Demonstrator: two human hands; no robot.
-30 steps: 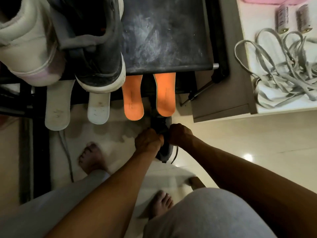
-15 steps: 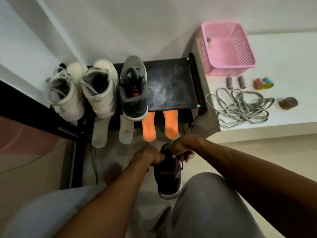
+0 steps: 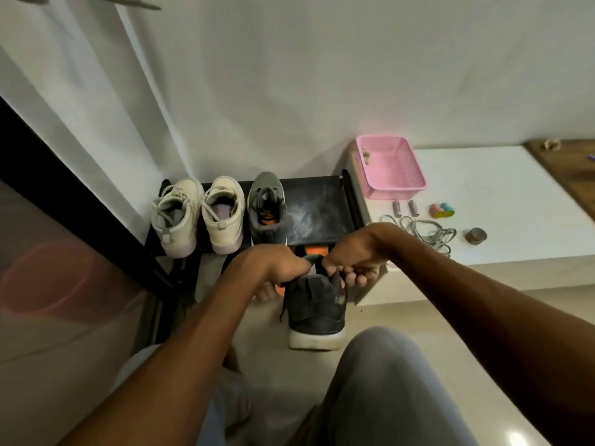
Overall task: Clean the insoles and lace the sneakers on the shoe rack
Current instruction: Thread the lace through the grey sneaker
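- Dark sneaker (image 3: 317,309) hangs between both hands, in front of the rack (image 3: 317,206); long axis runs rack-to-person, white toe nearest the person.
- Left hand (image 3: 273,263) and right hand (image 3: 352,262) each clenched on the collar, equally near.
- Knit upper, rubber sole; a dark lace end dangles on its left side.
- Grey laces (image 3: 428,233) lie loose on the white bench, right-hand side.

A plain white wall (image 3: 322,75) fills the view from 10 to 2 o'clock. A dark door frame (image 3: 64,175) runs diagonally at 9 o'clock. A white counter (image 3: 502,201) sits at 3 o'clock, above a glossy beige tiled floor (image 3: 402,313) with a light glint at 5 o'clock.
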